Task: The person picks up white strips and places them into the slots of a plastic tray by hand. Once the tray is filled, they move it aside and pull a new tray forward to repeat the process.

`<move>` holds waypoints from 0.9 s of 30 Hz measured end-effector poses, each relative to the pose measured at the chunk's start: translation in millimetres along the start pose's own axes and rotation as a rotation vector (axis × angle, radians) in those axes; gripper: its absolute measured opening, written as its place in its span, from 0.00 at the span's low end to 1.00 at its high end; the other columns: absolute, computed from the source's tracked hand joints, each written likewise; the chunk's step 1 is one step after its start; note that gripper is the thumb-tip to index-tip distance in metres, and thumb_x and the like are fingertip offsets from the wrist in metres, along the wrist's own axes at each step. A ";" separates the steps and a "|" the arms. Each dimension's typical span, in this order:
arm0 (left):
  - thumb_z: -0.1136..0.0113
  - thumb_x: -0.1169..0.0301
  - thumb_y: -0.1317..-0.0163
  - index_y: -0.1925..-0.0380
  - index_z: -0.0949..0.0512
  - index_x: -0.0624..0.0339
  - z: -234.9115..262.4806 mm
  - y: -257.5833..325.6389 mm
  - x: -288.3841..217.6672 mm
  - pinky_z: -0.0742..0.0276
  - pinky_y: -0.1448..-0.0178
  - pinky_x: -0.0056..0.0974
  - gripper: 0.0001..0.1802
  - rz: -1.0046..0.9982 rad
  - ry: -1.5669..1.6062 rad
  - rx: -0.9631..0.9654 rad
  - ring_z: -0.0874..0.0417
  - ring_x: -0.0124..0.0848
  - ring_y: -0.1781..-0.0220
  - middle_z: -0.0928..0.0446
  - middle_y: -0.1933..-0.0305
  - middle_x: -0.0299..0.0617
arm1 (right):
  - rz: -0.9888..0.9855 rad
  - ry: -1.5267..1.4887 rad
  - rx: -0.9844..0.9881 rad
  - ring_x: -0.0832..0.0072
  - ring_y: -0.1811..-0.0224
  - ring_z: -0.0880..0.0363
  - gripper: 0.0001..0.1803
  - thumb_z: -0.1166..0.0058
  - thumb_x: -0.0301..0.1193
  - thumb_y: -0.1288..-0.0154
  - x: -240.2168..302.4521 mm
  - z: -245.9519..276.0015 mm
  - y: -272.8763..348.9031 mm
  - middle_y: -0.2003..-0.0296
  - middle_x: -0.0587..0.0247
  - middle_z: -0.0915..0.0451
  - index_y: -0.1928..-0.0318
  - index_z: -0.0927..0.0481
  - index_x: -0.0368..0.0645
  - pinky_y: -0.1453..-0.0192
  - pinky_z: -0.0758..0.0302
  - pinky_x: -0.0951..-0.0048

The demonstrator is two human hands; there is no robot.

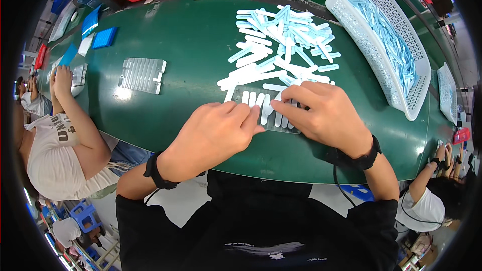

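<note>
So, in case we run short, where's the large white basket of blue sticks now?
In the head view, the large white basket sits at the upper right of the green table, right of the loose stick pile and beyond the right hand.

Wearer's hands, wristbands: two each; clear trays: at least three; stick-filled white basket: one; loose sticks: too many to count

This looks like a factory workroom. Other people are near the big green worktop: one worker at 9 o'clock, another helper at 4 o'clock. A big white basket at 2 o'clock is full of little sticks.
</note>
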State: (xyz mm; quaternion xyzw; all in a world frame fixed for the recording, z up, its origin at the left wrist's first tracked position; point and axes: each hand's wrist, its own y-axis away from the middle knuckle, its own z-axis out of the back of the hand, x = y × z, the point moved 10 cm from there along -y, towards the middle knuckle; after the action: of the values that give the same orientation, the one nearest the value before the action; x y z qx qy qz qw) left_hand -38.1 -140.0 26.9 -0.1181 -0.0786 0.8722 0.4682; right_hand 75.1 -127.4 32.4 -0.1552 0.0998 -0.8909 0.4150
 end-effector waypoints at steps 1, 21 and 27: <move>0.25 0.62 0.39 0.50 0.15 0.62 -2.0 -0.2 -2.3 0.23 0.68 0.36 0.21 -0.007 -0.021 -0.011 0.23 0.30 0.71 0.30 0.69 0.35 | 0.018 0.053 0.038 0.74 0.59 0.19 0.16 0.33 0.32 0.41 4.3 -2.3 0.1 0.58 0.72 0.21 0.52 0.12 0.47 0.62 0.19 0.70; 0.31 0.61 0.33 0.52 0.12 0.65 -15.7 10.4 -28.0 0.36 0.72 0.31 0.18 -0.111 -0.358 0.074 0.30 0.23 0.76 0.35 0.80 0.28 | -0.068 0.146 0.084 0.63 0.44 0.21 0.29 0.26 0.41 0.47 20.4 4.2 6.1 0.44 0.62 0.19 0.44 0.15 0.46 0.39 0.24 0.56; 0.27 0.60 0.36 0.49 0.14 0.58 0.6 14.7 7.1 0.27 0.72 0.36 0.20 0.036 0.059 0.008 0.22 0.29 0.78 0.28 0.79 0.31 | -0.203 -0.004 0.072 0.59 0.44 0.22 0.41 0.23 0.43 0.51 -2.9 9.8 6.1 0.45 0.59 0.20 0.35 0.21 0.45 0.37 0.26 0.56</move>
State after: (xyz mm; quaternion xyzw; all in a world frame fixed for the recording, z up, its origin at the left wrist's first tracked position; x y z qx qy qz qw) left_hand -53.8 -142.2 22.9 -0.1434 -0.0591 0.8769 0.4550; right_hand 84.7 -129.5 39.1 -0.1515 0.0506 -0.9310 0.3282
